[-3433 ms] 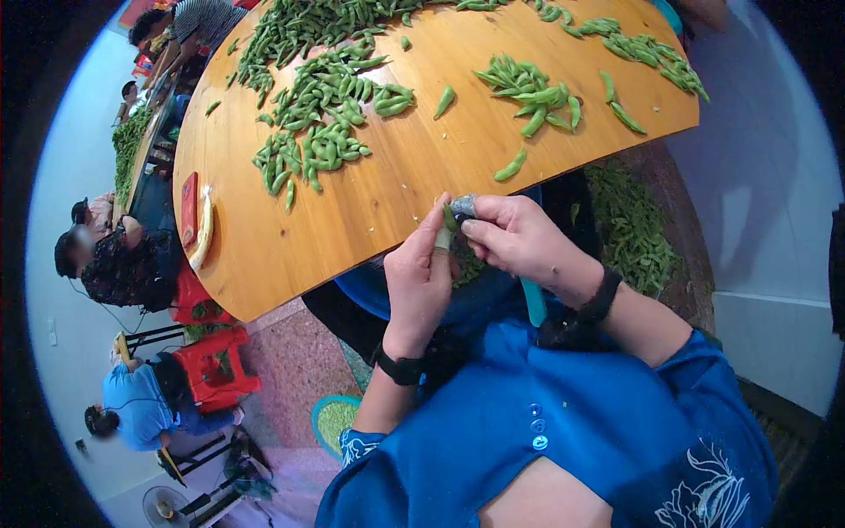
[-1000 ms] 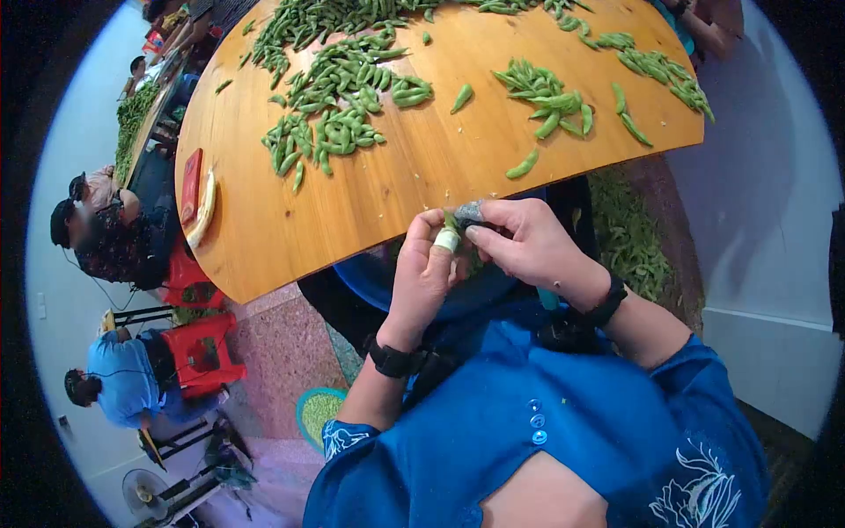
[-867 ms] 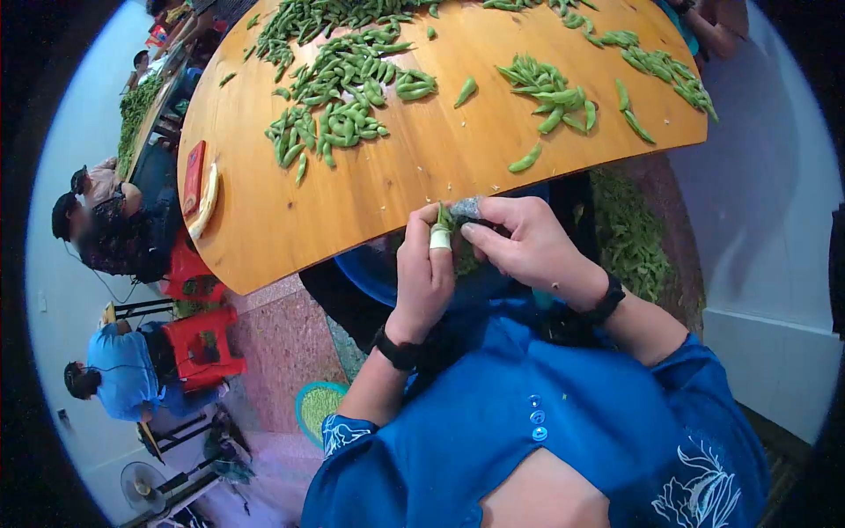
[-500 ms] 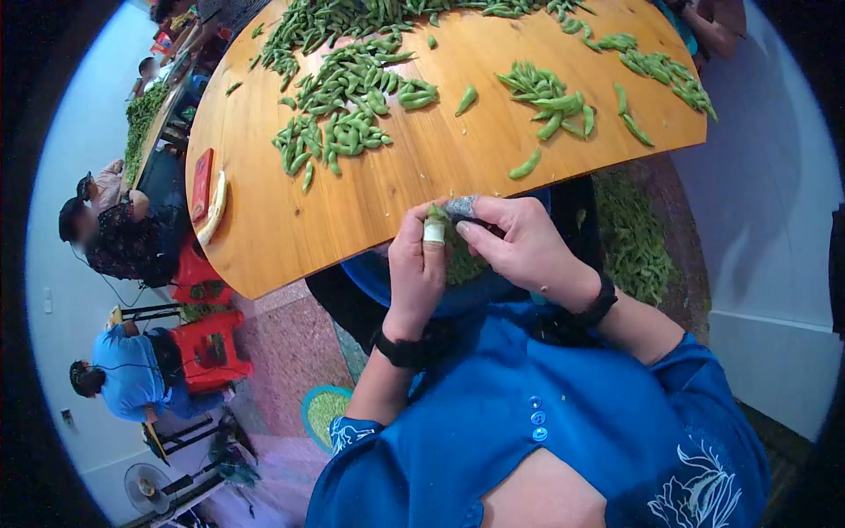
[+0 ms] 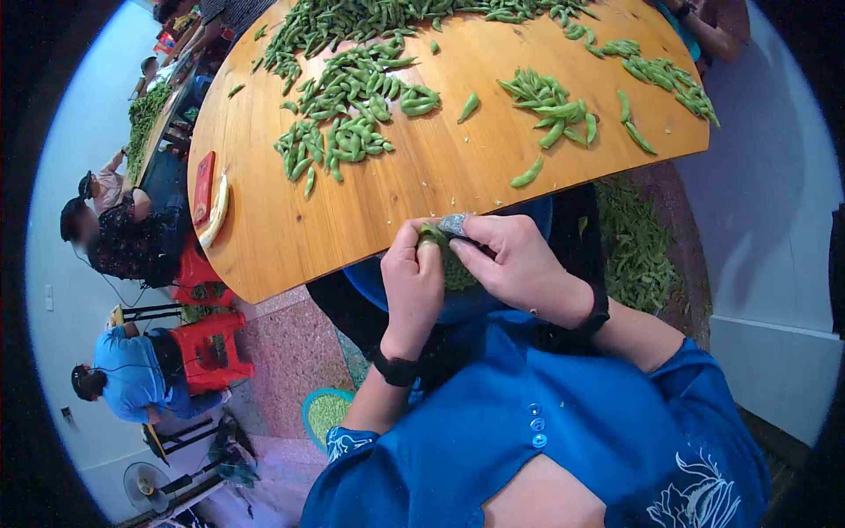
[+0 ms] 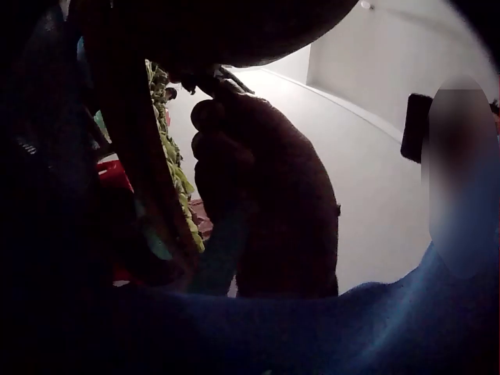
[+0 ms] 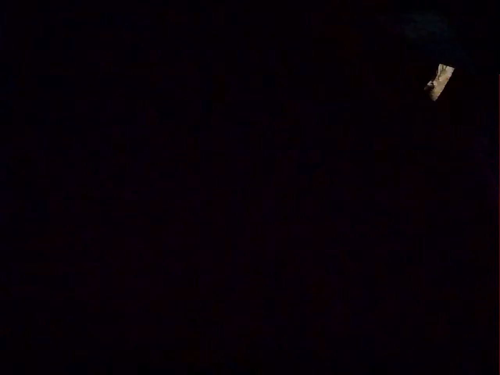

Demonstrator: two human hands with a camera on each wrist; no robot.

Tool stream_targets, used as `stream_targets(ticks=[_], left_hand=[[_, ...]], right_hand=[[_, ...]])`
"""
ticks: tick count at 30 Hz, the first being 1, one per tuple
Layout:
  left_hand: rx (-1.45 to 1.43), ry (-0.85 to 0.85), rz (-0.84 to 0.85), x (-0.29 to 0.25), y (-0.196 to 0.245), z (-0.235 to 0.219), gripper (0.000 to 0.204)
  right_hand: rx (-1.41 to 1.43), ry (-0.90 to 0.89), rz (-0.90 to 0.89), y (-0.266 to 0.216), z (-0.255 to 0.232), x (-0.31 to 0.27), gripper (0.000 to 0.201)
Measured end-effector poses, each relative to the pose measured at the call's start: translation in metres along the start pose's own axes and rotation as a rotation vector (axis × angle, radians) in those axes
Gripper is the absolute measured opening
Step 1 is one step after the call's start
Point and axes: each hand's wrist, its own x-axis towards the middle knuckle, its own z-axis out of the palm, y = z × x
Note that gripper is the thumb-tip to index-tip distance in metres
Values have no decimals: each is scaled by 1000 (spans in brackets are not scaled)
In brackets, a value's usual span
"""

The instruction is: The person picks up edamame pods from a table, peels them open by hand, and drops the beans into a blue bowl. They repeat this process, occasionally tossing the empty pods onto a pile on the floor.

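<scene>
Just off the table's near edge, my two hands meet over a blue basin (image 5: pixel 365 283). My left hand (image 5: pixel 414 283) holds a green edamame pod (image 5: pixel 431 233) between thumb and fingers, a pale wrap round the thumb. From the other side, my right hand (image 5: pixel 528 268) pinches at the pod's end with thumb and forefinger. Silver-grey wrapping (image 5: pixel 454 225) covers that forefinger's tip, and something dark shows beneath it. Green shelled beans (image 5: pixel 458 275) lie in the basin below. In the left wrist view one hand (image 6: pixel 273 180) is a dark silhouette; the right wrist view is nearly black.
Piles of edamame pods (image 5: pixel 352 88) cover the far left of the wooden table (image 5: pixel 422 185), with a smaller heap (image 5: pixel 550 101) at right. A red box (image 5: pixel 204 187) and a long pale object (image 5: pixel 216 211) lie near the left edge. More pods (image 5: pixel 638 246) cover the floor at right.
Both hands have drifted slightly left, staying together. The pod, upright between them about a second ago, now lies lower under the left thumb. The pods on the table look the same.
</scene>
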Motion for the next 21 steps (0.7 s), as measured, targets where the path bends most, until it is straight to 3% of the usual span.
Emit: stream_targets(ticks=[3,6,7,9,10,12,13,14,15,18,21], left_hand=[[-170,-60,-184,-1,0,-2,21],[-60,-58,-143,-8,5,0,24],[-61,-65,-143,-11,4,-3,24],[148,-194,-20,-16,-1,-9,24],[147,-197,-17,-17,-4,-11,24],[535,-297,174,-17,-9,-13,21],[746,-344,238,-14,8,-13,16],[747,-349,248,-7,18,-12,16],[696,-338,238,0,25,-9,13],[651,-243,219,37,48,8,12],[581,-50,406,102,32,40,19]], right_hand=[[-34,-13,-11,1,-5,2,16],[169,13,93,10,-14,6,18],[183,32,208,11,-21,9,19],[151,69,326,14,-42,15,20],[158,133,308,16,-50,17,19],[-163,142,83,46,-71,25,15],[-162,149,84,49,-79,29,15],[-439,206,-26,50,-88,33,13],[-716,260,-134,51,-96,39,11],[-731,201,-82,60,-115,57,11],[-771,218,-3,71,-131,66,12]])
